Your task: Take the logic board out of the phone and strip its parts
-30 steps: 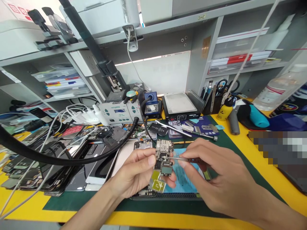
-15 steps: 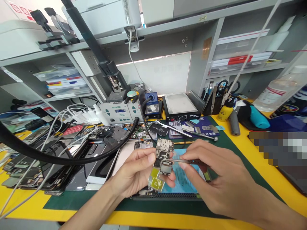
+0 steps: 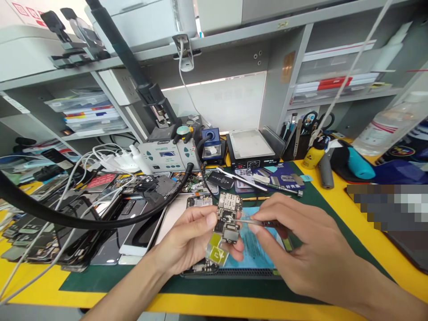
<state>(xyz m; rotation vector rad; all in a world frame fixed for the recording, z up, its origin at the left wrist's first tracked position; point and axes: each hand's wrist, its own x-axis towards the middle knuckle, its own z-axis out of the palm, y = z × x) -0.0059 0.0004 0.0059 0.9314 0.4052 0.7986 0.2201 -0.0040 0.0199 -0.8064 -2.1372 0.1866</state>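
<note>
My left hand (image 3: 187,240) holds a small phone circuit board (image 3: 224,225) upright above the green work mat (image 3: 110,276), thumb on its left edge and fingers behind and below it. The board carries metal shields and a yellow patch at its lower end. My right hand (image 3: 301,247) pinches a pair of thin metal tweezers (image 3: 256,221), whose tips touch the board's middle right edge. Under both hands lies an opened phone with a blue sheet (image 3: 256,252) on it.
Opened phones and loose parts (image 3: 67,232) crowd the left of the yellow bench. A thick black hose (image 3: 83,220) curves across them. At the back stand a soldering station (image 3: 165,156), a black heating plate (image 3: 250,149), a tool cup (image 3: 301,133) and a yellow bottle (image 3: 310,156).
The tweezers' tips have shifted slightly along the board's right edge. Both hands keep their grip and stay almost where they were.
</note>
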